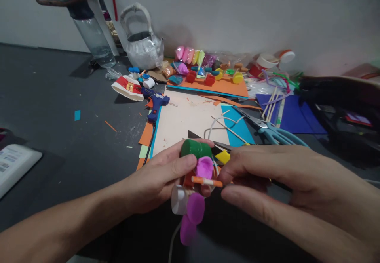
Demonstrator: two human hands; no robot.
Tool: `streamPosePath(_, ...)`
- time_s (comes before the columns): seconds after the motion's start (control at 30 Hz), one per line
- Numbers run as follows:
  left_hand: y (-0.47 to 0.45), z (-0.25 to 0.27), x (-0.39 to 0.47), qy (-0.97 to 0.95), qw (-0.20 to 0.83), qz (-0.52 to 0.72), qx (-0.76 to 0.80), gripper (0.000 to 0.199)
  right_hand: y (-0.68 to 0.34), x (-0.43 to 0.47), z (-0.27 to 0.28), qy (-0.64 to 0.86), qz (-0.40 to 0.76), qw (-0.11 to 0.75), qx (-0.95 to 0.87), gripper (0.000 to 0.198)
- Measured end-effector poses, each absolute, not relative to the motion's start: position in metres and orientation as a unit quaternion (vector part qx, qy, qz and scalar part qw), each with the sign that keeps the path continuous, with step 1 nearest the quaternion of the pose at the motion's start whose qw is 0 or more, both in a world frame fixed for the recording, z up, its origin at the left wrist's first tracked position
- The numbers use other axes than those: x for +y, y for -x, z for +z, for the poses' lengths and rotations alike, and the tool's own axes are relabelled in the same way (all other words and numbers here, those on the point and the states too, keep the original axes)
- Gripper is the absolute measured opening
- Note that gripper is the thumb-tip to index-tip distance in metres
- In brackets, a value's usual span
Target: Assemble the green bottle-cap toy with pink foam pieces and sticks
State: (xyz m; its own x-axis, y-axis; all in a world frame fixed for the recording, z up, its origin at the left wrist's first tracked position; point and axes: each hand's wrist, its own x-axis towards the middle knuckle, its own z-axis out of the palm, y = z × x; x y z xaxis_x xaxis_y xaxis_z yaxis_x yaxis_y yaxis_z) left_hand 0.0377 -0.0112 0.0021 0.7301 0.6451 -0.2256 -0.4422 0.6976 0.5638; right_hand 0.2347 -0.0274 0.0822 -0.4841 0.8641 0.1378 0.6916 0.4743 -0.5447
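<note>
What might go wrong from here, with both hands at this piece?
The purple discs jut out past the left hand and might get knocked loose. The orange-tipped stick could shift if the right hand, at its end, nudges it. The glue gun lies beyond the left hand; if hot, it may burn a finger.

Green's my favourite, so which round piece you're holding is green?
The topmost, dark green cylinder, touching the left hand; the other round pieces are white or pinkish.

silver kettle [144, 52], dark-capped clear bottle [94, 39]
</note>
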Motion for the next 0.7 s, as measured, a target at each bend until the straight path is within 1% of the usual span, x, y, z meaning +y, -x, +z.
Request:
streamPosePath(0.1,-0.0375,0.0035,-0.0111,-0.246,0.896,0.318,0.19,0.034,-0.234,-0.0299,0.082,0.46,0.278,0.18,-0.824,0.012)
streamPosePath(0.23,-0.0384,0.004,-0.0122,-0.243,0.896,0.319,0.188,0.035,-0.2354,-0.0317,0.079,0.447,0.271,0.187,-0.832,0.015)
streamPosePath(0.4,-0.0384,-0.0013,-0.013,-0.238,0.907,0.292,0.19,0.047,-0.2345,-0.0329,0.0767,0.452,0.264,0.19,-0.831,0.019)
streamPosePath(0.47,-0.0386,-0.0022,-0.0134,-0.235,0.908,0.288,0.192,0.045,-0.2342,-0.0342,0.0775,0.452,0.26,0.193,-0.831,0.017)
streamPosePath(0.6,-0.0397,0.0011,-0.0143,-0.228,0.909,0.283,0.205,0.035,-0.2374,-0.0335,0.0806,0.428,0.26,0.19,-0.844,0.013)
streamPosePath(0.7,-0.0408,0.0032,-0.0147,-0.208,0.917,0.281,0.194,0.03,-0.2399,-0.0276,0.0803,0.405,0.189,0.221,-0.867,0.011)
